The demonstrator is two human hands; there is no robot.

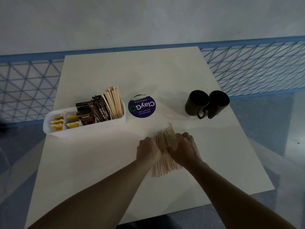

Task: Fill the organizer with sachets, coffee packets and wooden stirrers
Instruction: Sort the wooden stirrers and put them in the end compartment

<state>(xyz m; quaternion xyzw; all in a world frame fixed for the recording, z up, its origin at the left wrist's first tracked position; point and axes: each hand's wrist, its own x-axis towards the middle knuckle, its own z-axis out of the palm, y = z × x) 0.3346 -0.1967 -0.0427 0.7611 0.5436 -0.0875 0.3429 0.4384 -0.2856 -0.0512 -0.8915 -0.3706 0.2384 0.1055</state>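
A white organizer [92,127] stands at the table's left. Its left compartments hold yellow sachets [57,124], the middle holds dark coffee packets [92,111], and the right end holds upright wooden stirrers [114,103]. A loose bundle of wooden stirrers [163,164] lies on the table in front of me. My left hand [148,149] presses against the bundle's left side and my right hand [183,147] clasps its right side, so both hands squeeze it together. The middle of the bundle is hidden by my fingers.
A round purple sticker [142,106] sits on the cream table [99,162] right of the organizer. Two dark mugs [206,103] stand at the right side. A blue wire-mesh fence [255,66] runs behind the table.
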